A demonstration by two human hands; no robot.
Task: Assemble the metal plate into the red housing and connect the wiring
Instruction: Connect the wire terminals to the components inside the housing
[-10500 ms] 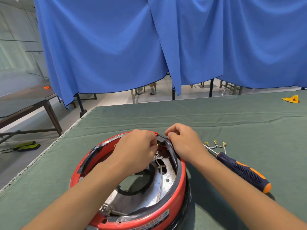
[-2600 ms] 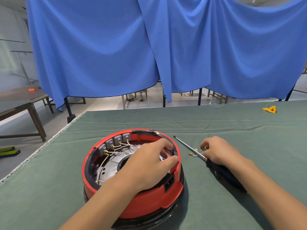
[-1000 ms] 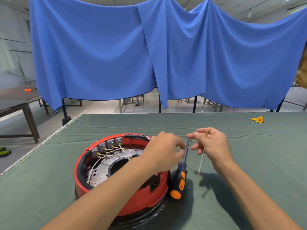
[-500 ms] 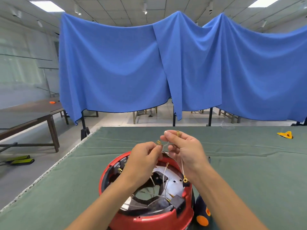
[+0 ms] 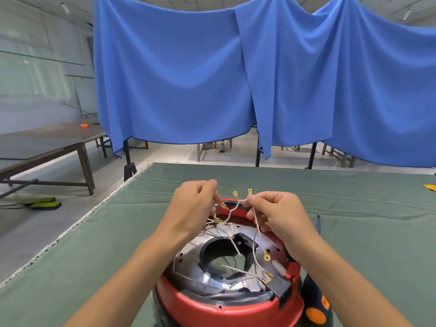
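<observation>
The round red housing sits on the green table close to me. The shiny metal plate with a large central hole lies inside it. Both hands hover over the housing's far rim. Between them hangs a white wire harness with several brass terminals. My left hand pinches its left end. My right hand pinches the branch point, and one lead drops to a ring terminal over the plate. More wires with brass ends lie across the plate.
A screwdriver with a dark blue and orange handle lies against the housing's right side, its shaft pointing away. The green table cover stretches right and ahead. A yellow object sits at the far right edge. Blue curtains hang behind.
Both hands picked the harness up off the table and brought it over the housing. They have since spread slightly, stretching the wires. The view shifted closer over the housing.
</observation>
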